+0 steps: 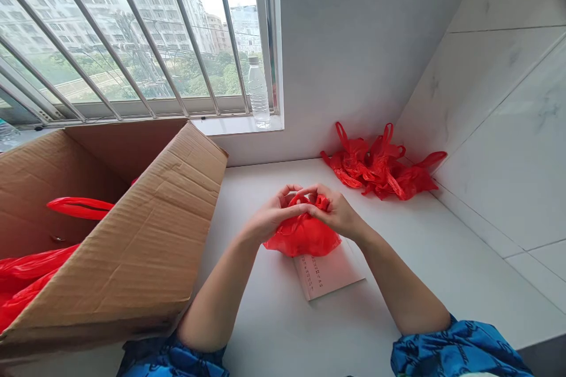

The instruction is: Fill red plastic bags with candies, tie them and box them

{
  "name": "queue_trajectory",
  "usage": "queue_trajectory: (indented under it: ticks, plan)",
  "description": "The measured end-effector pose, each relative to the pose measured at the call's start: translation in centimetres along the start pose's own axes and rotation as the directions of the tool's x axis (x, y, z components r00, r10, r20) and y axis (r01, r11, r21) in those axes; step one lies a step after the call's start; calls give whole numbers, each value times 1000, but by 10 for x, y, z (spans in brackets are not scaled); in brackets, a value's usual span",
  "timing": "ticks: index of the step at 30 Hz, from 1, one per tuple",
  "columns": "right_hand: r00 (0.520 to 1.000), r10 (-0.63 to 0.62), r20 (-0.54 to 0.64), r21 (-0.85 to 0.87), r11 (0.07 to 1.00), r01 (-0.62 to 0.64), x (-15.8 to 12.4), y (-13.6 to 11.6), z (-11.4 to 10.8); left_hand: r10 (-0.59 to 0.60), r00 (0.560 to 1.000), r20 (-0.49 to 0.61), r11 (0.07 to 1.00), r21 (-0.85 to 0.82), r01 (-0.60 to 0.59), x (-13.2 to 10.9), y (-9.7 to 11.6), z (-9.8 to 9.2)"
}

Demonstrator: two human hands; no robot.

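Both of my hands meet over the middle of the white counter (pixel 274 318) and grip one crumpled red plastic bag (pixel 303 235). My left hand (pixel 272 215) pinches the bag's top from the left, fingers curled. My right hand (pixel 336 212) pinches the same top from the right, fingertips touching those of the left. The bag's lower part bulges out below my hands and rests on a white packet with printed text (pixel 329 274), which lies flat on the counter.
A pile of knotted red bags (pixel 380 168) lies in the back corner by the tiled wall. A large open cardboard box (pixel 132 247) with more red bags (pixel 26 274) inside stands at the left. A clear plastic bottle (pixel 259 94) stands on the windowsill.
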State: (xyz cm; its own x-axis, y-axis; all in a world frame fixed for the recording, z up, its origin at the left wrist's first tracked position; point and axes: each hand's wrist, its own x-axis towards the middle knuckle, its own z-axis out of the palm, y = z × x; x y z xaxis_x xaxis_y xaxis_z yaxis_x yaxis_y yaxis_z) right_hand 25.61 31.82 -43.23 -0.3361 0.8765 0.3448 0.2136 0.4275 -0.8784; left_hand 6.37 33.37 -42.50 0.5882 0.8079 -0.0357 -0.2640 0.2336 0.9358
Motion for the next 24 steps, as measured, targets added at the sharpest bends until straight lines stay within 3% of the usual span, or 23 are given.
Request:
queue_trajectory:
  ticks: [4, 7, 10, 14, 17, 18, 20, 22, 24]
  plan:
    - [996, 62, -70, 45, 997, -59, 1, 2, 1, 116, 993, 12, 968, 222, -116, -3, 1, 4]
    - [995, 81, -51, 162, 984, -71, 0, 1, -1, 127, 992, -8, 936, 333, -117, -3, 0, 4]
    - [999, 34, -30, 136, 990, -30, -2, -3, -1, 201, 977, -72, 876, 460, -146, -2, -3, 2]
    - [991, -121, -53, 5, 993, 121, -1, -6, 3, 313, 938, -147, 687, 717, -117, 1, -10, 3]
    - [983, -164, -80, -25, 986, 162, -1, -4, 7, 391, 895, -217, 556, 830, -42, 5, -17, 6]
    - [982, -171, -85, -21, 985, 169, -1, -3, 8, 403, 887, -225, 566, 823, -48, 6, -18, 7]
    - [979, -189, -82, -7, 982, 189, -1, -1, 7, 380, 904, -197, 684, 718, -131, 7, -18, 7]
    - [975, -211, -73, -2, 977, 211, -2, 0, 3, 304, 946, -112, 838, 504, -209, 7, -15, 4]
    - [974, -215, -70, -3, 976, 216, -2, -2, -2, 226, 973, -35, 931, 303, -205, 4, -8, -1]
